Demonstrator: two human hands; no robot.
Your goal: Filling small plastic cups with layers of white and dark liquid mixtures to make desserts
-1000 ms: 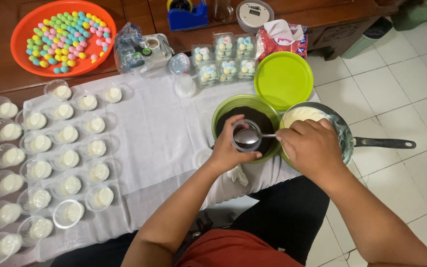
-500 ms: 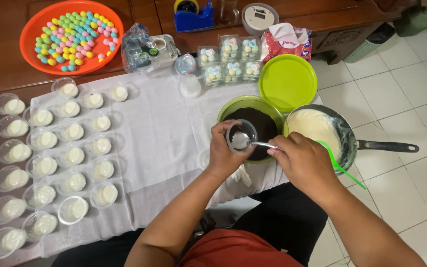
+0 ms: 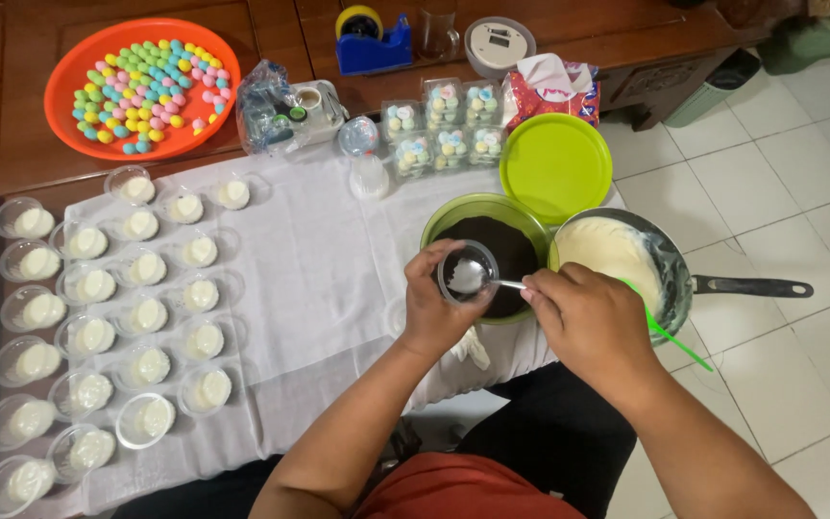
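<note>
1. Centre of the frame: the left hand (image 3: 442, 312) holds a small clear cup (image 3: 467, 272), fingers wrapped around its wall, just over the green bowl of dark crumbs (image 3: 492, 250).
2. The right hand (image 3: 593, 322) has its fingers pinched on a metal spoon (image 3: 477, 279), whose tip sits inside the cup.
3. Right of the bowl, the black pan of white cream (image 3: 617, 255) looks well stocked.
4. Left half: many filled cream cups (image 3: 98, 285) stand in rows on the white cloth (image 3: 329, 279); none shows a dark layer yet, so that work looks barely begun.
</note>
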